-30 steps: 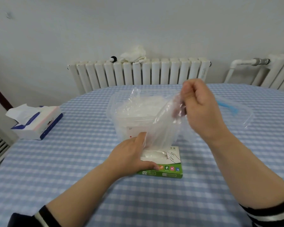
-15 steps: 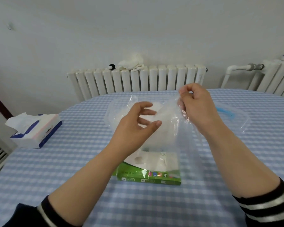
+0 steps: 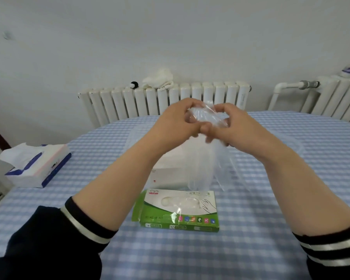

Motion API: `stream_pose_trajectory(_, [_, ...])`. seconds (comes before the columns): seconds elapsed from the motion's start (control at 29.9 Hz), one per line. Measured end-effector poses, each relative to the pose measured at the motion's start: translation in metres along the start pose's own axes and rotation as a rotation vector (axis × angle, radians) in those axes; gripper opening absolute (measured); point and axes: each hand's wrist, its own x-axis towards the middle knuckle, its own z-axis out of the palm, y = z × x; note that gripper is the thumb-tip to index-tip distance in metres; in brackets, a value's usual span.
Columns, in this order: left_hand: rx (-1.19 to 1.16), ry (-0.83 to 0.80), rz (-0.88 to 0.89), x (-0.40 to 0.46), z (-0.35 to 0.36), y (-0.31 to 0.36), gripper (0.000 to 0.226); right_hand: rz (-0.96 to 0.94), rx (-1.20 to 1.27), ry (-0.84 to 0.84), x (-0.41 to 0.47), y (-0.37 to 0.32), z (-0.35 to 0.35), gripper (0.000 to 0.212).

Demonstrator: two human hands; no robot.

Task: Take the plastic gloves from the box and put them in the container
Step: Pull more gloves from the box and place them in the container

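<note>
Ok so from my feed: both hands are up above the green glove box (image 3: pixel 179 211), which sits flat on the blue checked table (image 3: pixel 251 249). My left hand (image 3: pixel 176 122) and right hand (image 3: pixel 233 126) are pressed close together, fingertips touching, and both have their fingers curled round the top of a clear plastic glove (image 3: pixel 205 158). The bunched end is pinched between them and the rest hangs straight down, its lower edge just above the far side of the box. There's another bit of plastic poking out of the slot in the box lid.

The container (image 3: pixel 170 172) is right behind the box, see-through with white stuff in it, mostly hidden by my forearms and the hanging glove. Its clear lid (image 3: pixel 291 144) lies further behind and right of the box.

Well off to the left of the box there's a tissue box (image 3: pixel 38 168) with a sheet sticking up. Far behind the box, a white radiator (image 3: pixel 166 100) against the wall with a rag (image 3: pixel 159 78) on top.
</note>
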Motion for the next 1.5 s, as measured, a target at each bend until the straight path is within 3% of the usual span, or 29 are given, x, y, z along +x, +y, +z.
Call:
stream_pose_trajectory(0.07, [-0.063, 0.085, -0.029, 0.005, -0.008, -0.006, 0.033, 0.027, -0.057, -0.110, 0.005, 0.004, -0.005, 0.047])
stream_pose_trajectory(0.17, [-0.082, 0.225, -0.085, 0.010, -0.024, -0.026, 0.035, 0.035, -0.024, -0.090, 0.022, 0.008, -0.008, 0.041])
stream_pose_trajectory(0.3, [0.162, 0.311, -0.135, 0.010, -0.043, -0.057, 0.048, 0.031, -0.140, -0.092, 0.057, 0.011, 0.002, 0.044])
stream_pose_trajectory(0.43, [0.515, 0.302, -0.163, 0.005, -0.053, -0.077, 0.054, 0.006, -0.387, -0.138, 0.087, 0.018, 0.025, 0.046])
stream_pose_trajectory(0.6, [0.807, 0.144, -0.212, 0.002, -0.056, -0.097, 0.052, -0.040, -0.554, -0.174, 0.100, 0.024, 0.040, 0.043])
stream_pose_trajectory(0.73, [0.938, 0.052, -0.240, 0.001, -0.056, -0.104, 0.049, -0.070, -0.338, -0.156, 0.098, 0.029, 0.033, 0.043])
stream_pose_trajectory(0.9, [0.966, 0.099, -0.170, -0.004, -0.058, -0.098, 0.049, -0.204, -0.127, 0.119, 0.072, 0.021, 0.019, 0.033])
stream_pose_trajectory(1.04, [0.847, 0.141, -0.084, -0.014, -0.061, -0.088, 0.033, -0.288, 0.017, 0.007, 0.038, 0.005, 0.020, 0.020])
stream_pose_trajectory(1.1, [0.728, 0.089, -0.086, -0.019, -0.061, -0.081, 0.016, -0.300, -0.087, -0.128, 0.022, -0.002, 0.026, 0.014])
stream_pose_trajectory(1.17, [0.633, 0.006, -0.108, -0.025, -0.061, -0.075, 0.006, -0.267, -0.269, -0.252, 0.013, -0.006, 0.034, 0.027])
stream_pose_trajectory(1.34, [0.547, -0.357, -0.240, -0.035, -0.064, -0.062, 0.041, -0.090, -0.606, -0.421, 0.022, -0.004, 0.048, 0.075])
stream_pose_trajectory(1.44, [0.588, -0.460, -0.341, -0.027, -0.059, -0.059, 0.052, 0.080, -0.660, -0.505, 0.040, -0.006, 0.051, 0.074])
stream_pose_trajectory(1.5, [0.616, -0.513, -0.379, -0.014, -0.051, -0.058, 0.046, 0.113, -0.754, -0.594, 0.051, -0.009, 0.050, 0.059])
